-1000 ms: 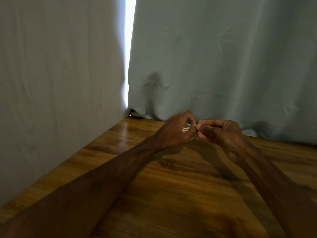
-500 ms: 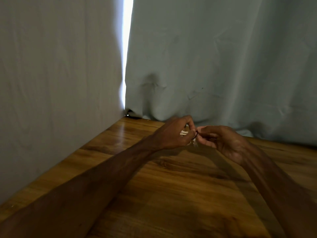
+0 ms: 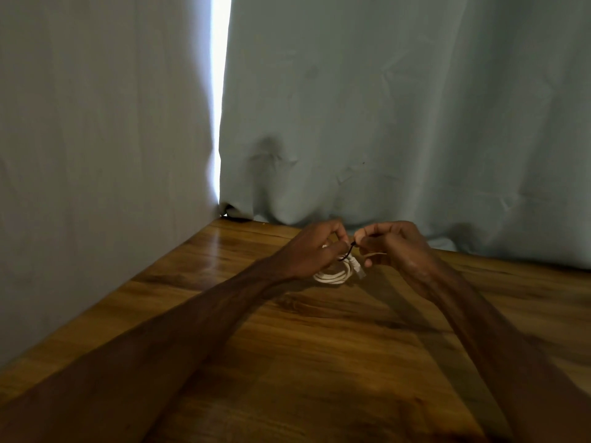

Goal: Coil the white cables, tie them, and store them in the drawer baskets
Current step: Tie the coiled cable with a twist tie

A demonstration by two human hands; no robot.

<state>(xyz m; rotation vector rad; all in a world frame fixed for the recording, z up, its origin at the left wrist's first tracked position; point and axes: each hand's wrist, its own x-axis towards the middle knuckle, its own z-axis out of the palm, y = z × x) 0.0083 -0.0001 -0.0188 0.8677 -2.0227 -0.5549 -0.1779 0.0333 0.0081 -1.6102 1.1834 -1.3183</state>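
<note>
A coiled white cable (image 3: 334, 276) hangs just above the wooden table (image 3: 319, 362) near its far edge. My left hand (image 3: 311, 249) grips the top of the coil, and the loops droop below its fingers. A thin black tie (image 3: 349, 251) runs from the coil up to my right hand (image 3: 395, 246), which pinches the tie's upper end between thumb and forefinger. A short white cable end with a plug sticks out between the two hands. No drawer or basket is in view.
Pale blue-grey curtains (image 3: 399, 123) hang along the back and left sides of the table, with a bright slit of light (image 3: 220, 100) where they meet. The bare wooden top stretches toward me between my forearms.
My hands have drawn slightly apart and dropped lower. The coil's loops now show below my left hand, and the black tie is stretched between the hands.
</note>
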